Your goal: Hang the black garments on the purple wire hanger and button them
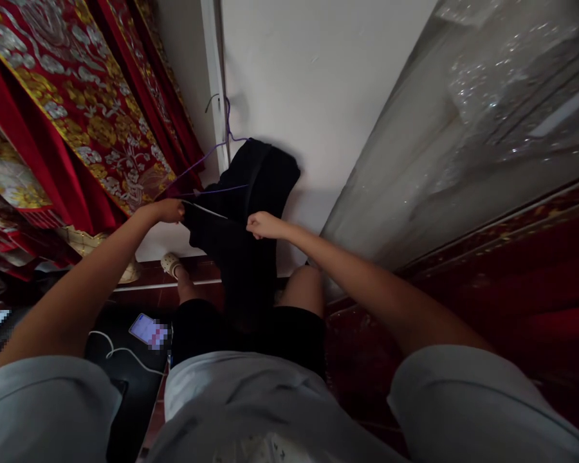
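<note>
Black cloth hangs in front of me against the white wall, its top tied up by a purple cord. My left hand is closed at the cloth's left side, on the end of a thin white cord. That cord runs taut to the right, in line with my right hand. Over the middle of the cloth, my right hand is closed in a pinch; what its fingertips hold is too small to make out. Another stretch of purple cord crosses the cloth just above both hands.
Red curtains with gold and silver embroidery hang at the left. A phone and a white cable lie on a black seat beside me. Clear plastic sheeting covers the right side. My foot wears a beige clog.
</note>
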The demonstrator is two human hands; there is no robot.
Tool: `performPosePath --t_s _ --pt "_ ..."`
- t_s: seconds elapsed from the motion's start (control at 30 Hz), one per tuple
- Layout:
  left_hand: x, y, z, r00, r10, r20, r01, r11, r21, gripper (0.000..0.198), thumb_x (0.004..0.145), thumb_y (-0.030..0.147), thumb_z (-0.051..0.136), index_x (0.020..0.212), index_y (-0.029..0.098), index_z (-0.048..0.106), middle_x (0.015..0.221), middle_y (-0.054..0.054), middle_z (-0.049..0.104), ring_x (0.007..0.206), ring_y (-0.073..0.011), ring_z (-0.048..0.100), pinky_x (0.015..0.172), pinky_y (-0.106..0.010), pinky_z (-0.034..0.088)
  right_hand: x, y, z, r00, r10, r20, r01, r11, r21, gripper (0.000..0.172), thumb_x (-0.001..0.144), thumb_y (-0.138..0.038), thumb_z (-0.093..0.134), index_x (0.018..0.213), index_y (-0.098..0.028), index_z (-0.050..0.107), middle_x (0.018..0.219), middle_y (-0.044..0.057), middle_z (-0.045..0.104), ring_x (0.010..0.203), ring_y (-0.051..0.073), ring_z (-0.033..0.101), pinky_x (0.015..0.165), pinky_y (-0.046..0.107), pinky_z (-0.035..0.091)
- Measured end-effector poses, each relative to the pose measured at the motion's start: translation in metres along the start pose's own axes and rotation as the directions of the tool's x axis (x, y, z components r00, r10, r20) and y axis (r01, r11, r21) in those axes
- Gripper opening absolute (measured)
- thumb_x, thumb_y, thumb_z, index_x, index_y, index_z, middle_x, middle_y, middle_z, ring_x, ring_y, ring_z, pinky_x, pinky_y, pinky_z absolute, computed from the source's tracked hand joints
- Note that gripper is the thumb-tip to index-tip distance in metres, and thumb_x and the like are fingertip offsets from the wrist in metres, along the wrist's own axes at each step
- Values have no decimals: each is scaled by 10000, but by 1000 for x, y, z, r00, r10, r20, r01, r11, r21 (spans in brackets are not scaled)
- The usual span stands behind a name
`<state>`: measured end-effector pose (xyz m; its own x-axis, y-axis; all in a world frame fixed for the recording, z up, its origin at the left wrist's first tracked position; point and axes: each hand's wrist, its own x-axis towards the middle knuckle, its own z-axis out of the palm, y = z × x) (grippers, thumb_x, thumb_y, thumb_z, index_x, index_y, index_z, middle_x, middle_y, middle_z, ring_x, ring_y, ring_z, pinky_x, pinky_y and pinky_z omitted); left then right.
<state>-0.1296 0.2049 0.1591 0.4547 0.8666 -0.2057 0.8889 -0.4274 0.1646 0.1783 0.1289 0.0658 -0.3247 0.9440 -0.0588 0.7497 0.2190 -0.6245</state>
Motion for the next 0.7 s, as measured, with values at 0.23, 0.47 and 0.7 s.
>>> performPosePath --t_s 0.23,0.47,0.7 --pt "-9 27 21 970 242 -29 -237 907 -349 143 825 282 588 750 162 602 757 -47 656 744 -168 622 737 -261 497 -1 13 4 961 121 250 -102 991 -86 235 892 -153 579 661 -140 617 634 53 676 534 127 581 596 244 472" --pt "-18 86 11 805 415 -425 -577 715 -395 188 922 324 591 852 153 624 799 -39 635 746 -161 609 759 -298 515 0 -27 5 964 -255 77 227 938 263 764 711 -396 884 1380 -173 589 1377 129 652 1214 264 649 1069 367 543" --pt "-31 94 28 672 329 -663 -634 719 -286 305 1033 436 513 1059 161 641 1016 -87 687 981 -205 645 895 -328 522 7 -85 -4 930 -191 -313 331 804 494 72 839 -230 644 872 -172 671 861 46 691 861 215 654 919 400 578"
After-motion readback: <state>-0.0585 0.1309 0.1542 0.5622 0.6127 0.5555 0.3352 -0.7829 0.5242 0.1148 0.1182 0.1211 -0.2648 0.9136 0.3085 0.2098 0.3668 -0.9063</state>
